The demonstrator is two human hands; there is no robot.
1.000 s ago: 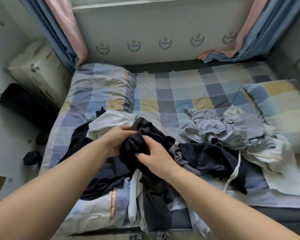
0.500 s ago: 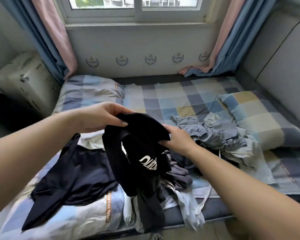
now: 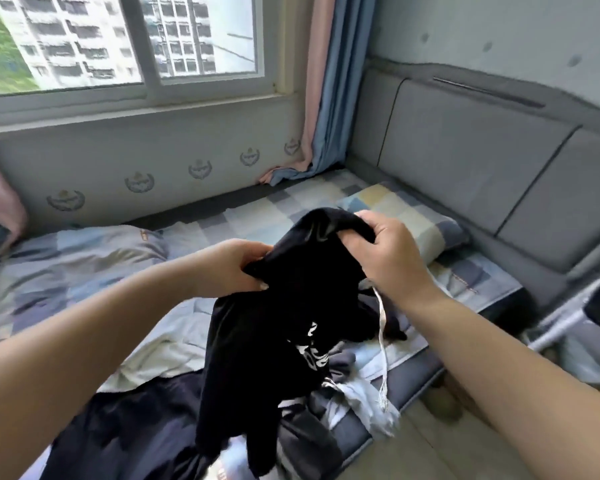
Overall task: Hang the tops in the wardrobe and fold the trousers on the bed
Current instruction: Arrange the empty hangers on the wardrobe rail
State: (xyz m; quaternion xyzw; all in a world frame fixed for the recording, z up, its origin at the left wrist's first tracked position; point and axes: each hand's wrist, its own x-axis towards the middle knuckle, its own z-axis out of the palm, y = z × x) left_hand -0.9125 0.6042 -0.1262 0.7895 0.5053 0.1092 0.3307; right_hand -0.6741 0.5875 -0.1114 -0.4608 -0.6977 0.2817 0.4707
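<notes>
A black top [image 3: 274, 327] with white lettering hangs in the air above the bed [image 3: 84, 258]. My left hand [image 3: 232, 268] grips its upper left edge and my right hand [image 3: 385, 251] grips its upper right edge, a little higher. A white drawstring [image 3: 381, 341] dangles below my right hand. Under the top lie a dark navy garment [image 3: 125, 434], a pale garment [image 3: 160, 351] and more crumpled clothes [image 3: 343, 393] at the bed's near edge. No wardrobe is in view.
A checked pillow [image 3: 409, 216] lies at the right by the grey padded headboard [image 3: 482, 174]. Another pillow [image 3: 94, 244] lies at the back left. Window and curtain [image 3: 329, 98] stand behind the bed. A metal frame [image 3: 568, 306] and wooden floor [image 3: 430, 445] are at the right.
Both hands have lifted the black top higher off the pile, and my view has swung up and to the right, toward the headboard.
</notes>
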